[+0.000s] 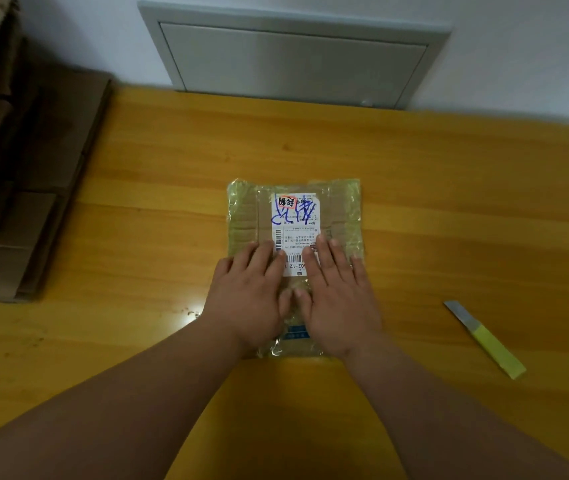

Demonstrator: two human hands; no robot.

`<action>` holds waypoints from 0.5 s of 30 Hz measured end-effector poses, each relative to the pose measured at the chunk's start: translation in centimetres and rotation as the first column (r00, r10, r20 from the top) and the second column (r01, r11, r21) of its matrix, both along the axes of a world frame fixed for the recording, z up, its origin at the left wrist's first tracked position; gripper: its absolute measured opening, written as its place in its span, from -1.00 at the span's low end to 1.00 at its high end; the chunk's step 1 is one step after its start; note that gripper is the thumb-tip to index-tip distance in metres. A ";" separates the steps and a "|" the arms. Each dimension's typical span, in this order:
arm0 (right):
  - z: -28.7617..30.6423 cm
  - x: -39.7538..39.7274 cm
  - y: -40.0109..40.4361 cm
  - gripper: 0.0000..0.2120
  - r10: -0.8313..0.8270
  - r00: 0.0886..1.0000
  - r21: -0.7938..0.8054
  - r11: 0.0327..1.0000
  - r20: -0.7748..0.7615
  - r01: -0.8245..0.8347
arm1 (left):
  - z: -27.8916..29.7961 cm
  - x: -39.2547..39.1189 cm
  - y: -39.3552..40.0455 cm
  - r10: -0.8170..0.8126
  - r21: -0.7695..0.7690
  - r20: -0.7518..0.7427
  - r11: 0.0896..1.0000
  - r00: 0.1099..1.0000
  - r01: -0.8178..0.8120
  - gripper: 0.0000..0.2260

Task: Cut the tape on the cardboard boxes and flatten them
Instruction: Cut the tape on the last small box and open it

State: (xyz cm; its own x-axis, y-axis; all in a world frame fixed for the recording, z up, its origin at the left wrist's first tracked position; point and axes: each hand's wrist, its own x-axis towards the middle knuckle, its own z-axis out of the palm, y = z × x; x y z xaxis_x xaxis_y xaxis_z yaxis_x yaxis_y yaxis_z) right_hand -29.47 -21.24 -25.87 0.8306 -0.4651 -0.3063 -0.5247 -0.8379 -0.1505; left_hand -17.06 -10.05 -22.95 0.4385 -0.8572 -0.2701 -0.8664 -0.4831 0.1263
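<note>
Flattening step. A small taped cardboard box [295, 251], bearing a white shipping label [296, 225], lies collapsed at the middle of the table [414, 202]. The left hand [248, 292] and right hand [338, 296] rest side by side on its near half, fingers straight and spread, palms pressing down. The knife [485, 339] lies apart on the table to the right, untouched. A stack of flattened cardboard [23, 188] sits at the far left. The box appears fully flat; the next move likely calls for shifting it to that stack.
</note>
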 end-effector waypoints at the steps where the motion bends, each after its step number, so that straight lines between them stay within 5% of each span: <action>1: -0.2 -0.1 0.1 -0.38 -0.002 1.000 0.006 1.000 0.000 0.002 | 0.4 0.8 -0.6 0.001 -0.044 0.020 0.999 1.000 0.000 -0.45; 8: 1.0 0.6 0.0 -0.35 -0.048 0.997 0.024 0.999 0.066 0.047 | -2.2 4.2 -3.0 -0.008 0.125 0.008 0.992 1.000 0.007 -0.28; 12: 2.4 4.7 -2.5 -0.48 -0.074 0.977 -0.064 0.994 0.202 0.089 | -1.7 4.5 -3.3 0.028 0.061 0.012 0.998 1.000 -0.029 -0.27; 15: 1.5 7.1 -5.3 -0.37 0.000 0.993 -0.038 0.999 0.118 0.004 | -0.6 5.5 -4.5 0.034 -0.076 0.050 0.997 0.998 -0.030 -0.45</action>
State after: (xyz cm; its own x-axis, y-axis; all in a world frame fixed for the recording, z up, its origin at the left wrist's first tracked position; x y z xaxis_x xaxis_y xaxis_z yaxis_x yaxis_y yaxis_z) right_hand -22.36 -26.59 -24.40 0.8590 -0.4763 -0.1880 -0.5068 -0.8433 -0.1791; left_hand -11.52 -14.51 -23.55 0.4780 -0.8594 -0.1816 -0.8567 -0.5018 0.1193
